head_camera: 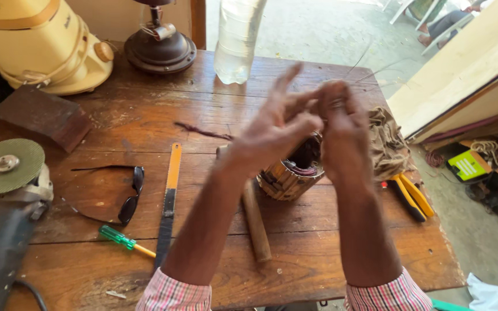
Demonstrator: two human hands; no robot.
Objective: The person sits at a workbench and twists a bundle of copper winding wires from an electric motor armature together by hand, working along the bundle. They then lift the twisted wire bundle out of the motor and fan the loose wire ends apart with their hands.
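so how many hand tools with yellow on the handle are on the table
2: a green-and-yellow screwdriver near the front left, and yellow-handled pliers at the right edge beside the cloth. Others may be hidden.

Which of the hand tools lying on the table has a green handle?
The small screwdriver near the front edge, beside the sunglasses. The pliers have yellow handles, and the hammer a plain wooden one.

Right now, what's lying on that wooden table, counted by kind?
Hand tools: 4 (hacksaw blade, green screwdriver, wooden handle, yellow pliers)
Power tools: 1 (angle grinder)
Motor parts: 2 (wound motor core, dark round base)
Bottles: 1 (clear bottle)
Sunglasses: 1
Rags: 1
Cream appliance: 1
Total: 11
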